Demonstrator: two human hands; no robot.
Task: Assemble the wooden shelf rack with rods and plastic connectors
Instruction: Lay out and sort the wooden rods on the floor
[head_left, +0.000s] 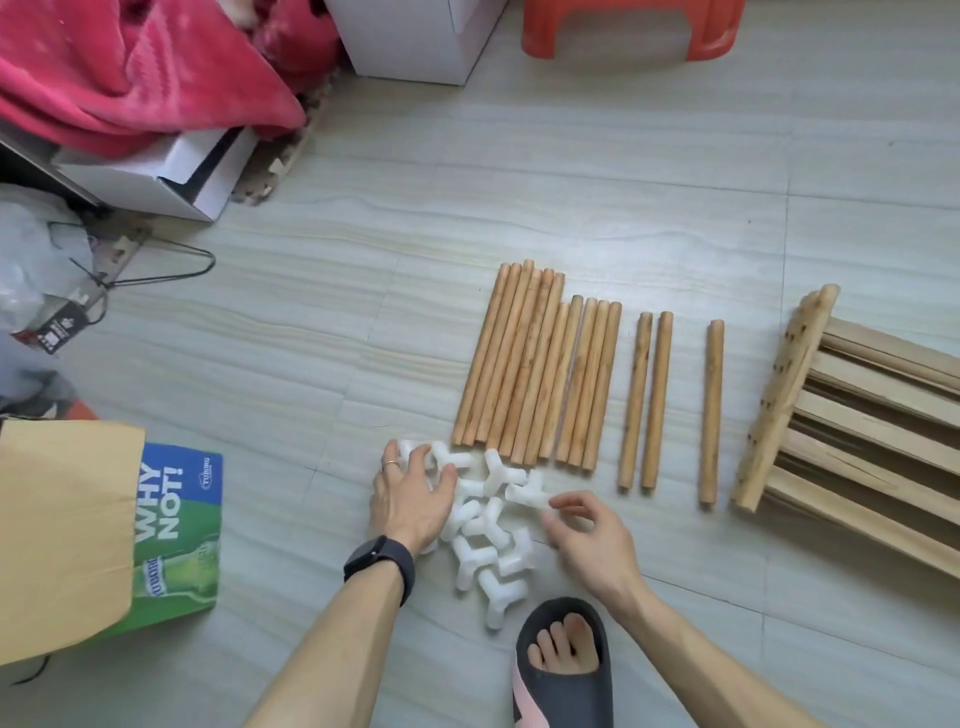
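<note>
A person crouches over a pale tiled floor (363, 312), both bare forearms reaching forward and down.

The left hand (410, 499), with a dark watch (379, 561) on the wrist and a ring (390, 464) on one finger, lies palm down with fingers spread wide. It rests on the left side of a heap of white plastic connectors (483, 540) and grips none of them.

The right hand (592, 540) hovers palm down at the heap's right side. Its fingers are loosely curved, with thumb and forefinger a narrow gap apart beside the end of one connector (527, 493). Whether they touch it cannot be told.

Just beyond the heap lies a tight row of wooden rods (535, 369), side by side. To its right lie two separate rods (647, 400), then a single rod (710, 410). Farther right lie stacked slatted wooden shelf panels (857, 415).

A foot in a dark sandal (563, 691) stands just behind the heap. A green printed cardboard box (176, 525) lies well to the left.
</note>
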